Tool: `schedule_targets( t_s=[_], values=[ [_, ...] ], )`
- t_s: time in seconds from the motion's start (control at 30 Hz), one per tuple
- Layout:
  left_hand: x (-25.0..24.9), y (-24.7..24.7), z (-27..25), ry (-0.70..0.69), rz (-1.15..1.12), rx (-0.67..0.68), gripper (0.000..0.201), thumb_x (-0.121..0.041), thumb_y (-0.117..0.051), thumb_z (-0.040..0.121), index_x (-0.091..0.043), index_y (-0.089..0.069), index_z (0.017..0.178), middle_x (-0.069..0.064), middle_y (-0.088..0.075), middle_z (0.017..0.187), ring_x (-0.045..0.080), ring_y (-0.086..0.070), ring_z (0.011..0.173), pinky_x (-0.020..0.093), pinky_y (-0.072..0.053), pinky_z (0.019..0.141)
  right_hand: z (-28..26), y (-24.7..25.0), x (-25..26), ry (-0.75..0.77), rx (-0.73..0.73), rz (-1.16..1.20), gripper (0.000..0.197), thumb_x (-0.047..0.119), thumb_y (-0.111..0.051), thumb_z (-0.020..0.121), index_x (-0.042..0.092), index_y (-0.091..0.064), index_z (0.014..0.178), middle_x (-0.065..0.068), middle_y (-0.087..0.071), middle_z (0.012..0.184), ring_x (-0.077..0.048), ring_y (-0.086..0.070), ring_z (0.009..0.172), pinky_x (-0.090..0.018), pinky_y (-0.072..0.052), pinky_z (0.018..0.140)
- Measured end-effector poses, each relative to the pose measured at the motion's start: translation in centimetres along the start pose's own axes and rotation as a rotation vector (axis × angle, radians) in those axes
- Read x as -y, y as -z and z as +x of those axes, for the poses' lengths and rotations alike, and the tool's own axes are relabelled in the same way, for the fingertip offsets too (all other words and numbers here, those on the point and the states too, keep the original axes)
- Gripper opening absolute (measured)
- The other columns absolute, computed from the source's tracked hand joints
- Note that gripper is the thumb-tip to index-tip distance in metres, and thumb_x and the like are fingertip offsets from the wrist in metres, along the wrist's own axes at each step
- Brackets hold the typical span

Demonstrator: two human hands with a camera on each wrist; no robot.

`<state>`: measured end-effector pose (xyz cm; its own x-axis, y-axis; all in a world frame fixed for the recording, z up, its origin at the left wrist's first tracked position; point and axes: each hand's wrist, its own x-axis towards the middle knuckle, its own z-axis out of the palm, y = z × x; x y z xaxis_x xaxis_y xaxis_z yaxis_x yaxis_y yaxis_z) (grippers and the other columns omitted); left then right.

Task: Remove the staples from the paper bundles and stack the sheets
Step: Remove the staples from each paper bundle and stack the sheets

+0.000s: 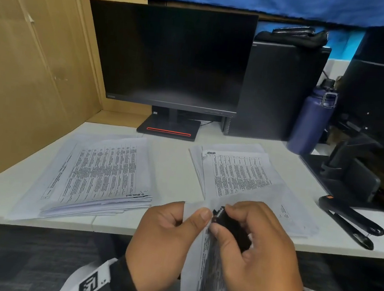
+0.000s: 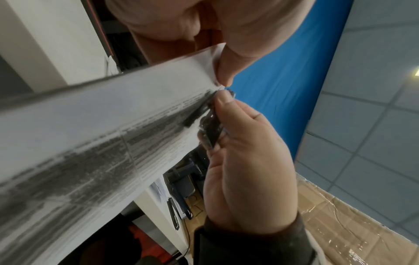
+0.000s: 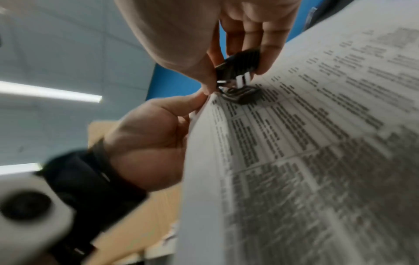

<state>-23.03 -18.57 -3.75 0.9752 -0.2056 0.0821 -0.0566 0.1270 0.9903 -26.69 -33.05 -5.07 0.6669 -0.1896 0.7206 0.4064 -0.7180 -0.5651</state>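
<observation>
1. Nearest, above the lap: left hand [image 1: 166, 233] pinches the top corner of a paper bundle [image 1: 209, 281] between thumb and fingers. The bundle hangs down off the table edge.
2. Right hand [image 1: 258, 246] holds a black staple remover [image 1: 230, 221], grip closed around its body. Its metal claws sit at the bundle's pinched corner. The staple itself is not resolvable; cannot tell whether it is out yet.
3. Judgement: this bundle is mid-removal, at the claw-and-lever step.
4. Further out on the table [image 1: 174, 167]: left pile [image 1: 101, 175], a thick fanned stack of printed sheets. Right pile [image 1: 238, 174], a thinner, looser spread. Which is finished and which is waiting cannot be told from here, so the share of work left is uncertain.
5. Right of the piles: black stapler [image 1: 352, 221] lying on the table.
6. Containers: a blue bottle [image 1: 314, 116] stands at the back right, lid on, contents not visible.
7. Farthest: dark monitor [image 1: 170, 56].
</observation>
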Motion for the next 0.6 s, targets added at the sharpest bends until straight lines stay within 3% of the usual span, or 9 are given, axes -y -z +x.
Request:
schedule_targets(
  t_s=[0.07,0.17,0.23,0.3,0.4,0.5,0.6],
  values=[
    [0.2,0.0,0.0,0.011,-0.007,-0.003,0.02,-0.033,-0.072,0.079,-0.018,-0.085,0.086,0.012,-0.082,0.091,0.029,-0.077,0.091,0.058,-0.056,0.095,0.1,0.3,0.2,0.137,0.001,-0.149,0.016,0.017,-0.079,0.077,0.014,-0.072,0.09,0.005,-0.065,0.093,-0.015,-0.064,0.086,-0.026,-0.05,0.073],
    [0.5,0.1,0.2,0.03,-0.026,-0.014,0.019,-0.033,-0.081,0.083,-0.015,-0.085,0.089,0.016,-0.082,0.095,0.038,-0.076,0.098,0.064,-0.054,0.098,0.4,0.5,0.3,0.132,0.001,-0.131,0.015,0.02,-0.081,0.077,0.016,-0.074,0.089,0.006,-0.067,0.091,-0.012,-0.066,0.084,-0.024,-0.051,0.072],
    [0.7,0.4,0.4,0.036,-0.045,-0.025,0.023,-0.032,-0.076,0.079,-0.012,-0.084,0.088,0.02,-0.081,0.095,0.039,-0.076,0.095,0.065,-0.053,0.098,0.8,0.7,0.9,-0.064,0.02,0.01,0.016,0.024,-0.084,0.078,0.026,-0.072,0.089,0.014,-0.068,0.086,-0.002,-0.065,0.082,-0.011,-0.048,0.073],
    [0.7,0.6,0.5,0.018,-0.042,-0.011,0.02,-0.03,-0.078,0.082,-0.014,-0.084,0.09,0.017,-0.081,0.096,0.043,-0.075,0.101,0.064,-0.054,0.099,1.2,0.7,1.2,-0.332,0.094,0.191,0.022,0.022,-0.089,0.074,0.032,-0.072,0.085,0.012,-0.072,0.078,-0.004,-0.067,0.076,-0.008,-0.047,0.068],
    [0.5,0.8,0.6,-0.012,-0.029,0.001,0.019,-0.028,-0.076,0.083,-0.015,-0.085,0.093,0.015,-0.082,0.096,0.043,-0.075,0.101,0.061,-0.055,0.097,2.1,0.8,1.2,-0.534,0.173,0.435,0.022,0.01,-0.087,0.073,0.025,-0.075,0.083,0.004,-0.075,0.074,-0.008,-0.068,0.064,-0.015,-0.052,0.062],
    [0.5,1.0,0.8,-0.033,-0.017,0.003,0.023,-0.03,-0.071,0.079,-0.016,-0.085,0.092,0.014,-0.082,0.093,0.034,-0.077,0.091,0.055,-0.057,0.091,2.8,1.0,0.9,-0.612,0.213,0.506,0.014,0.007,-0.083,0.077,0.018,-0.077,0.083,-0.002,-0.077,0.077,-0.017,-0.072,0.069,-0.023,-0.057,0.065],
    [0.6,1.2,1.1,0.003,-0.032,-0.005,0.022,-0.027,-0.071,0.08,-0.013,-0.084,0.092,0.019,-0.081,0.094,0.044,-0.075,0.096,0.063,-0.055,0.093,3.3,1.3,0.7,-0.717,0.262,0.63,0.012,0.006,-0.075,0.085,0.016,-0.08,0.083,-0.012,-0.077,0.076,-0.022,-0.069,0.065,-0.036,-0.057,0.064]
  ],
)
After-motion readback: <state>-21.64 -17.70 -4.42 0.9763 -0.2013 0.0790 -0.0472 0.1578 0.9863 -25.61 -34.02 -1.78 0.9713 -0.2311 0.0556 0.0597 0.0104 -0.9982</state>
